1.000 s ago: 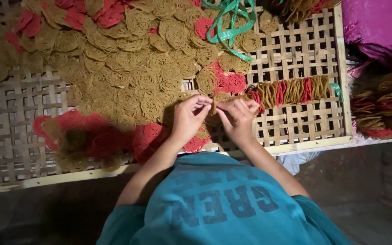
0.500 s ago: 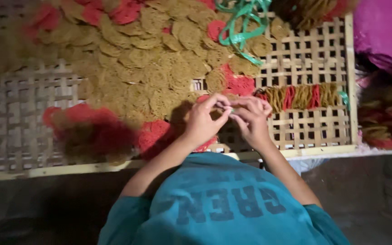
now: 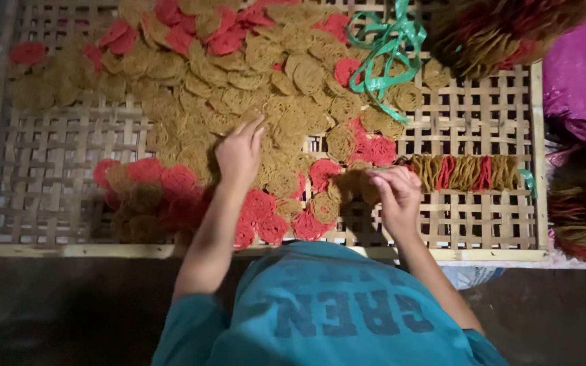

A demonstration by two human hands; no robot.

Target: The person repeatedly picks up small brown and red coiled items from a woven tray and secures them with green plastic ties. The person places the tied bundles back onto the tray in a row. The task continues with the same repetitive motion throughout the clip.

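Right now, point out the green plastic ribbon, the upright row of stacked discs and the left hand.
green plastic ribbon (image 3: 388,57), head view, on its tangled loops.
row of stacked discs (image 3: 466,173), head view, mid-row.
left hand (image 3: 239,152), head view, back of the hand.

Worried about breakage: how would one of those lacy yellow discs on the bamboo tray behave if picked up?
A yellow disc looks like thin woven strands, so probably light and brittle. Flat, so it's unlikely to roll, though it may snag on the bamboo tray.

Flat round yellow-brown discs (image 3: 239,95) lie heaped on the woven tray (image 3: 496,122). A small stack of discs (image 3: 350,183) sits upright at the tray's near middle. Red discs (image 3: 178,179) lie scattered among them.
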